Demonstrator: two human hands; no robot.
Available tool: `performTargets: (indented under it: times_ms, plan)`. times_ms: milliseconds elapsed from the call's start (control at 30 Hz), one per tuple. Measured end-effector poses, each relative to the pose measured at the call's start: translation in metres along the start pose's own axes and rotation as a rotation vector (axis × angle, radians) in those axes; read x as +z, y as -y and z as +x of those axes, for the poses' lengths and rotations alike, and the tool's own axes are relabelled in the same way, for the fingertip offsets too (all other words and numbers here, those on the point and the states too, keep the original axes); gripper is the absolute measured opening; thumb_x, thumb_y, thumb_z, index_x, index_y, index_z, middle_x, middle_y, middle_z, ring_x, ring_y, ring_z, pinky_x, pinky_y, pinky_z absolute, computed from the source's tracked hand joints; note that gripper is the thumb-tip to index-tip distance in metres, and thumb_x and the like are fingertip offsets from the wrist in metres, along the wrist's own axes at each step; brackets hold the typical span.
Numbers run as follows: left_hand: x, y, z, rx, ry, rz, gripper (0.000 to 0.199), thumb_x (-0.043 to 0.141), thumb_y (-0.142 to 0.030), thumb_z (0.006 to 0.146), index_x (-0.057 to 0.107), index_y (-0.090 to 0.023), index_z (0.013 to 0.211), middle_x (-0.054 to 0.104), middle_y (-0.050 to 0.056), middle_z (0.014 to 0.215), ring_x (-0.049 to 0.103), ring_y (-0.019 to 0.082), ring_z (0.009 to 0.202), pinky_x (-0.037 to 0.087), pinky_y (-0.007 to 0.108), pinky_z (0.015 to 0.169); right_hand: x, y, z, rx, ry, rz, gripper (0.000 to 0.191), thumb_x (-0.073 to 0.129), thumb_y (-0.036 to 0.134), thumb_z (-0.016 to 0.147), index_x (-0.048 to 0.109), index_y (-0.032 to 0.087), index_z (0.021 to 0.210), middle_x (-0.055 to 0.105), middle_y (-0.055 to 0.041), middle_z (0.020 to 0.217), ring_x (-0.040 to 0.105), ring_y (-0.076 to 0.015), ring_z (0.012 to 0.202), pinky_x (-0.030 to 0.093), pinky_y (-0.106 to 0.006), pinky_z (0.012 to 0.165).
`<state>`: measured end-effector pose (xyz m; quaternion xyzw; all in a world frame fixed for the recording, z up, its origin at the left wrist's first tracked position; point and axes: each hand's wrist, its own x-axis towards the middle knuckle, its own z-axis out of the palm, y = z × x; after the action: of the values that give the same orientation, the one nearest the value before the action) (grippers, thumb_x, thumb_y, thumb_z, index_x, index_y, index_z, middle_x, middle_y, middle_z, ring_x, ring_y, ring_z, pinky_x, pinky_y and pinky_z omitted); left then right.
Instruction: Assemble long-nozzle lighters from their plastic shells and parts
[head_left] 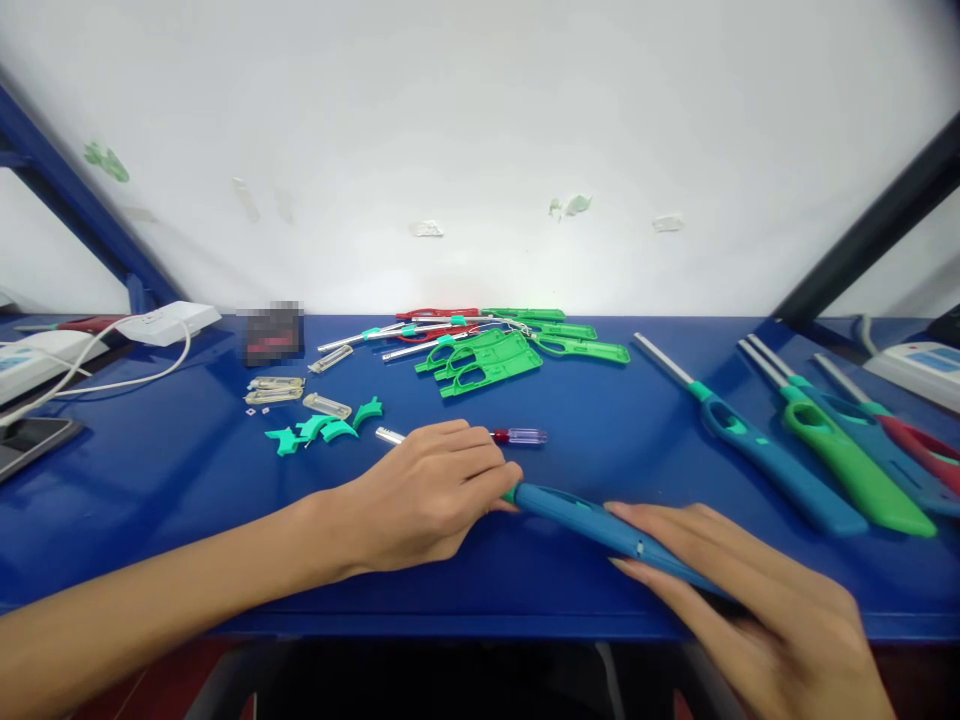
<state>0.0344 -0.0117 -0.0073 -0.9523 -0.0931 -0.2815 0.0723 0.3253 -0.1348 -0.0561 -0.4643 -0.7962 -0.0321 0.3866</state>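
Observation:
A blue gas lighter (577, 518) lies between both hands above the table's front part, its handle slanting down to the right. My left hand (427, 490) is closed around its metal tube, whose tip sticks out past the knuckles. My right hand (757, 580) grips the handle between thumb and fingers; the handle's end is hidden in the palm. Just behind my left hand lies a screwdriver (521, 437) with a clear purple and red handle. Several teal triggers (337, 430) and clear fuel tanks (328, 405) are loose to the left.
Green handle shells (487, 360) and metal tubes (420, 346) are piled at the back. On the right lie whole lighters in blue (780, 465), green (855, 465) and red (919, 450). A phone (37, 440), white cable (142, 383) and white box (169, 322) occupy the left of the blue table (600, 400).

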Motion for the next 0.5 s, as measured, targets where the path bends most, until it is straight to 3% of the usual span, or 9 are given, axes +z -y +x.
performTargets:
  times_ms: [300,500]
  plan:
    - [0.003,-0.005,0.002,0.031,-0.065,-0.003,0.015,0.052,-0.010,0.106,0.067,-0.010,0.102,0.076,0.008,0.082,0.067,0.020,0.072,0.052,0.036,0.068,0.000,0.000,0.001,-0.012,0.034,0.021,0.036,0.067,0.024,0.103,0.069,0.031,0.138,0.077,0.0003,0.128,0.074,-0.0176,0.115,0.062,-0.026,0.101]
    - [-0.008,-0.002,0.009,0.080,-0.153,0.042,0.017,0.057,-0.009,0.105,0.068,-0.010,0.118,0.080,0.008,0.090,0.075,0.020,0.083,0.057,0.034,0.073,0.004,0.006,0.004,0.063,-0.060,-0.041,0.040,0.068,0.022,0.101,0.071,0.036,0.138,0.077,-0.0009,0.125,0.077,-0.0204,0.109,0.063,-0.031,0.097]
